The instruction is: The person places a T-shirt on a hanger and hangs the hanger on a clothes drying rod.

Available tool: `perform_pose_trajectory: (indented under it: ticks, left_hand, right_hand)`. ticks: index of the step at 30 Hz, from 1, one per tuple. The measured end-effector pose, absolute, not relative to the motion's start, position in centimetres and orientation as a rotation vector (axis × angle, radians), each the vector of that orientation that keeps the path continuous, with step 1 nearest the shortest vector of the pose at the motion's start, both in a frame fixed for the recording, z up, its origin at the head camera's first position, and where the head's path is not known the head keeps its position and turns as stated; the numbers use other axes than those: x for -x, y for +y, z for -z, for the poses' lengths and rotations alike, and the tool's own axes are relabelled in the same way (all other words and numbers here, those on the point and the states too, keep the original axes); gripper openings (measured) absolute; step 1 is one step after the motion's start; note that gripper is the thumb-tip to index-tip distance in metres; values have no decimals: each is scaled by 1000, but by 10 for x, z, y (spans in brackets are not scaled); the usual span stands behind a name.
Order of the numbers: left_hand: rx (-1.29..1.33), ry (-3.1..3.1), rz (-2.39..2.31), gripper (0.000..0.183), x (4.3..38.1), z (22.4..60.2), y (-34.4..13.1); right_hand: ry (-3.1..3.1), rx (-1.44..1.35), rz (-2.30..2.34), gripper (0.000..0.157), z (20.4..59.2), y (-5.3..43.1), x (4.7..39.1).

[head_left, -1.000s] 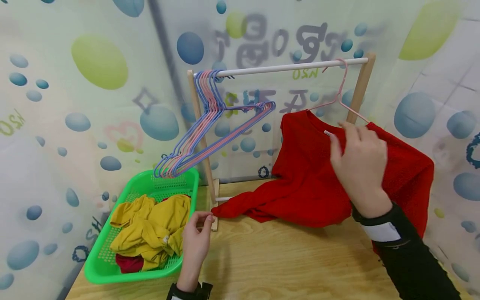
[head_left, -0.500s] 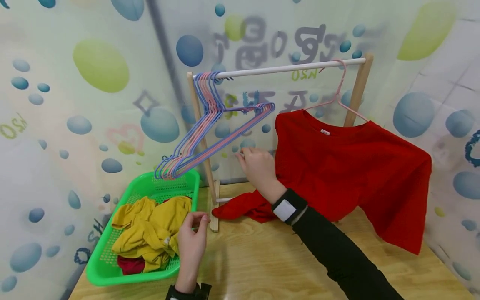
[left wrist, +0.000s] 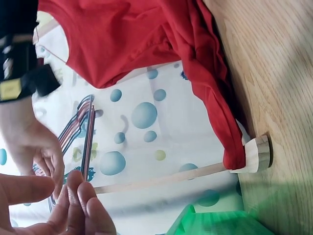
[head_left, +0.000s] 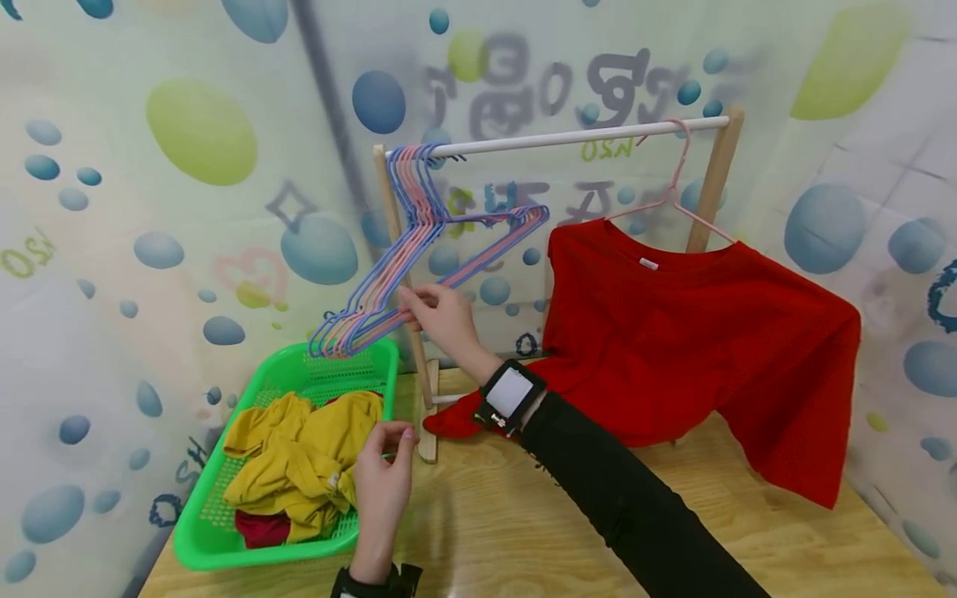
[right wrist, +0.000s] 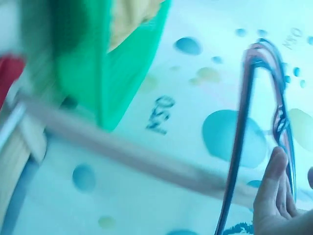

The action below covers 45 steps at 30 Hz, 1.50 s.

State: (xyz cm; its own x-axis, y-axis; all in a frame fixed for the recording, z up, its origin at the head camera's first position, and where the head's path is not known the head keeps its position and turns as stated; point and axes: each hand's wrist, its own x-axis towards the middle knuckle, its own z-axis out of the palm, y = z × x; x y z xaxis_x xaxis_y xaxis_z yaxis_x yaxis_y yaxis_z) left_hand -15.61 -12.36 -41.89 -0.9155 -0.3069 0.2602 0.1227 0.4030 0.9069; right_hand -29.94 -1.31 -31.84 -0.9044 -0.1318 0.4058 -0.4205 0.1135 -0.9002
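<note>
My right hand (head_left: 443, 320) reaches to the bunch of blue and pink hangers (head_left: 389, 274) on the left end of the rail. Its fingertips overlap the hangers' lower bars in the head view. In the right wrist view its fingers (right wrist: 275, 171) are extended beside the hangers (right wrist: 239, 127), with the thumb apart at the frame edge. My left hand (head_left: 385, 477) is raised beside the basket, fingers loosely bent and holding nothing. A red long-sleeved top (head_left: 673, 332) hangs from a pink hanger (head_left: 676, 178) at the rail's right end, its left-hand sleeve trailing onto the table.
A green basket (head_left: 183, 531) stands at the left with yellow clothes (head_left: 299, 457) and a dark red cloth (head_left: 262, 529) in it. The clothes rack has a white rail (head_left: 568, 137) and wooden posts (head_left: 718, 174). It stands on a wooden table (head_left: 508, 531) before a patterned curtain.
My right hand has left the red top and swung left to the bunch of hangers. The top now hangs spread out more, its right-hand sleeve fully in sight. My left hand has barely moved.
</note>
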Motion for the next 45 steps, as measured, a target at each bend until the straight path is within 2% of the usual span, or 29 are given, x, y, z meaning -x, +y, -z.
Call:
perform_pose_trajectory:
  ticks: [4,17,29,33,39,45]
  left_hand:
    - [-144,-2268,1515,15,156,420,-122]
    - [-132,-2283,1515,12,154,419,-118]
    - [-136,-2277,1530,13,156,420,-120]
    - [-117,-2253,1538,12,156,420,-122]
    - [-108,-2242,1544,13,156,419,-125]
    - [-100,-2245,1537,13,155,418,-126]
  right_hand:
    - [-2044,-396,-2253,39,305,-24,297]
    - [-2089,-245,-2313,34,295,-36,301]
    - [-2180,-271,-2322,25,281,-30,298]
    - [-2092,-300,-2441,23,275,-27,297]
    - [-1915,-289,-2676,28,265,-19,293]
    - [-1875,-348,-2719,23,250,-10,287]
